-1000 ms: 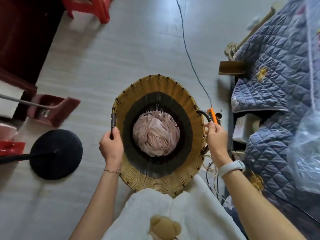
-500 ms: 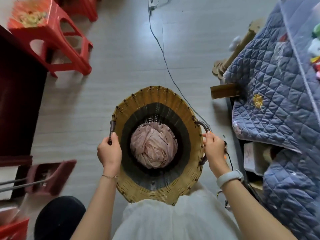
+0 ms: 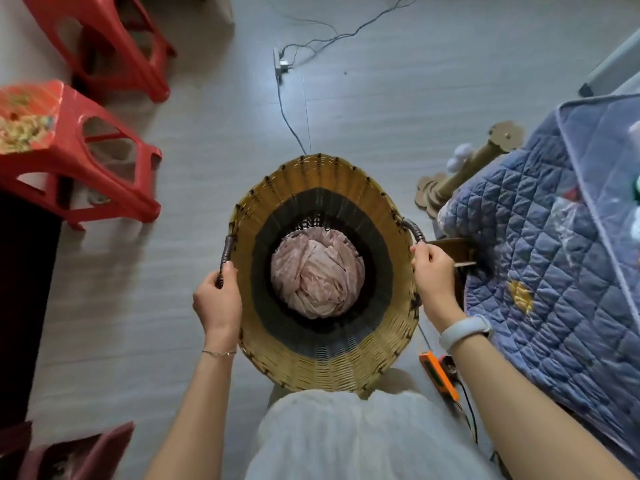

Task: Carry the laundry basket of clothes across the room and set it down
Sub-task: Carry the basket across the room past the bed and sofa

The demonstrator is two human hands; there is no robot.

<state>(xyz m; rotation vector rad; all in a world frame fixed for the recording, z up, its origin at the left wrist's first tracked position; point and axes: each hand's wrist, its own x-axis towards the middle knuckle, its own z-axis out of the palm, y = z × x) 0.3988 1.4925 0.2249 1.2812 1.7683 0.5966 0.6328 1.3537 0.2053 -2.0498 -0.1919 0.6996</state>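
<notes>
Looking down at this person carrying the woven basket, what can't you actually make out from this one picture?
All from the head view:
- Basket underside and the floor beneath it: hidden by the basket itself.
- What lies under the pink cloth: covered by it.
- Left hand and right hand fingertips: curled around the handles.
- Person's feet: hidden by their white garment.
- Items on the near red stool: blurred.

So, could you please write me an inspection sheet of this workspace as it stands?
Surface: pale grey plank floor.
Job's things: round woven wicker basket holding bunched pink cloth.
Clutter: two red plastic stools, orange handheld device, cardboard stand.
Grippers: left hand and right hand each grip a dark side handle.
Cables: black cable from white power strip.
Surroundings: blue quilted cover.
</notes>
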